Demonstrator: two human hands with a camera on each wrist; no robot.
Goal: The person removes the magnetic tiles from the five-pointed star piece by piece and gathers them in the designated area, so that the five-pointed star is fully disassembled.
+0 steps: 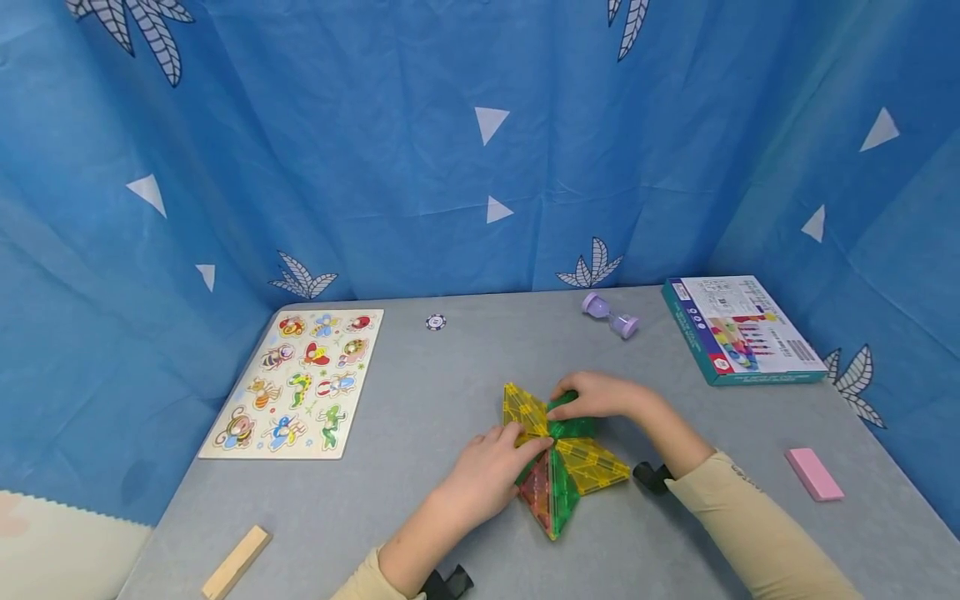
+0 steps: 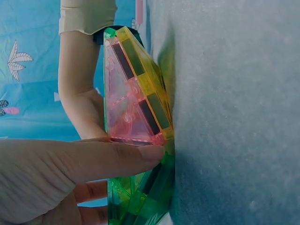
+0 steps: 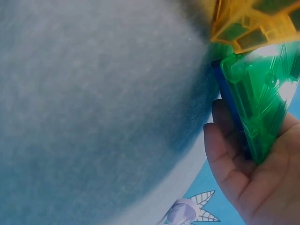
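A star-like shape of see-through magnetic tiles, with yellow (image 1: 592,467), green (image 1: 564,492) and red (image 1: 537,490) triangles, lies on the grey table in the head view. My left hand (image 1: 483,475) pinches a green tile (image 2: 140,197) on its near left side, the thumb straight across it below a pink-red tile (image 2: 126,108). At the far side my right hand (image 1: 600,396) grips another green tile (image 3: 258,103), fingers on one face and palm on the other. A dark blue tile edge (image 3: 229,103) shows against that green one in the right wrist view.
An insect puzzle board (image 1: 300,392) lies at the left, a wooden block (image 1: 236,562) nearer. Behind are a poker chip (image 1: 436,322) and a purple sand timer (image 1: 610,316) on its side. To the right sit a toy box (image 1: 746,329) and a pink block (image 1: 814,474).
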